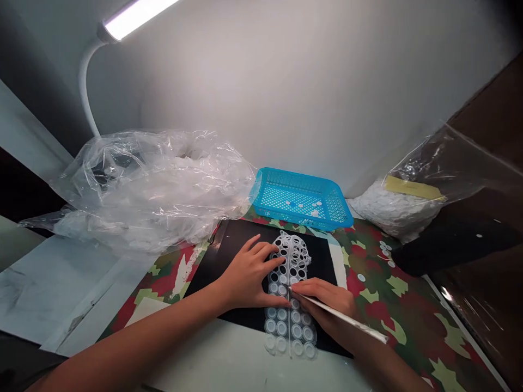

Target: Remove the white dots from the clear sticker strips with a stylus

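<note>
A translucent sheet (pixel 281 328) of round white pieces in rows lies on a black mat (pixel 232 237); its far part has empty rings and curled strips. My left hand (pixel 254 272) rests on the sheet's left side with its fingers spread. From the right, my right hand (pixel 327 299) grips a slim white tool (pixel 355 322) like a pen, its tip at the middle of the sheet, near my left thumb. The exact tip is partly hidden by my fingers.
Behind the mat stands a blue basket (pixel 347 218) holding several small white pieces. A large clear plastic bag (pixel 163 190) is at the left, another bag (pixel 400 209) of white pieces at the right. Loose white discs (pixel 361 277) lie on the patterned cloth (pixel 379 307). A lamp (pixel 137 19) shines above.
</note>
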A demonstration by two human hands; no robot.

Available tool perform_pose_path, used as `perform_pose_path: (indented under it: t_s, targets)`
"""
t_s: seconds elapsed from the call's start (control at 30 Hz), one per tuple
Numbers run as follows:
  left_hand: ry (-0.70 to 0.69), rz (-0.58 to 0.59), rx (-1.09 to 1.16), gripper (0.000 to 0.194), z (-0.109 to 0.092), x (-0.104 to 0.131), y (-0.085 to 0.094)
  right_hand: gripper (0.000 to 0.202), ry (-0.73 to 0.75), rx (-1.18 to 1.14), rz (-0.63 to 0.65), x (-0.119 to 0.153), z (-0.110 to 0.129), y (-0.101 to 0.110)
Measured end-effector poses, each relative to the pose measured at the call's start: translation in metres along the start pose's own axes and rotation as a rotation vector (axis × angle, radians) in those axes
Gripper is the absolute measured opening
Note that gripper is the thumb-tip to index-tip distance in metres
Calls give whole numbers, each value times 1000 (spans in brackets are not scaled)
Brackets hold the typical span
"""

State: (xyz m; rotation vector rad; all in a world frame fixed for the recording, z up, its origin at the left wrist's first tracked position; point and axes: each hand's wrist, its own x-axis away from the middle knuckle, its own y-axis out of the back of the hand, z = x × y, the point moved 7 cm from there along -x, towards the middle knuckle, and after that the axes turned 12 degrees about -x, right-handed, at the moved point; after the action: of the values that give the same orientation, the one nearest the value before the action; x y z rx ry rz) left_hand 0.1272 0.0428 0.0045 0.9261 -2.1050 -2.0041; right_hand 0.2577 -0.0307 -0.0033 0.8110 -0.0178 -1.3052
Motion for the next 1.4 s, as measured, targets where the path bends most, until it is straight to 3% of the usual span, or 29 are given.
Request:
perform_pose_path:
  t_s: [0.17, 0.23, 0.3, 0.4, 0.5, 0.67, 0.8, 0.87, 1.07, 1.4]
  targets:
    - [9, -216, -9, 46, -8, 4, 21, 13, -159, -56, -50, -4, 1, 8]
    - [-82, -168, 92, 38, -15, 3, 16, 11, -240, -100, -81, -5, -2, 11]
    - [-139, -47, 193, 34, -18, 2, 6, 12, -295, -177, -147, -6, -7, 14]
    - [-99, 95, 235, 57, -13, 3, -8, 13, -331, -343, -238, -4, -14, 20]
    - [-75, 164, 194, 70, -9, 5, -13, 16, -405, -465, -213, 1, -22, 21]
    - [8, 123, 107, 75, -4, 7, -6, 20, -476, -550, -241, 5, -25, 26]
    - [31, 84, 36, 81, -2, 7, -2, 18, -479, -476, -246, -2, -25, 26]
    - [16, 95, 33, 84, -1, 7, -5, 19, -455, -354, -207, -7, -25, 25]
    - [-37, 197, 128, 86, 3, 11, -19, 15, -112, -128, 35, -16, -8, 9]
    - [-32, 223, 137, 86, 5, 11, -24, 30, 36, -29, 174, -5, -6, -4]
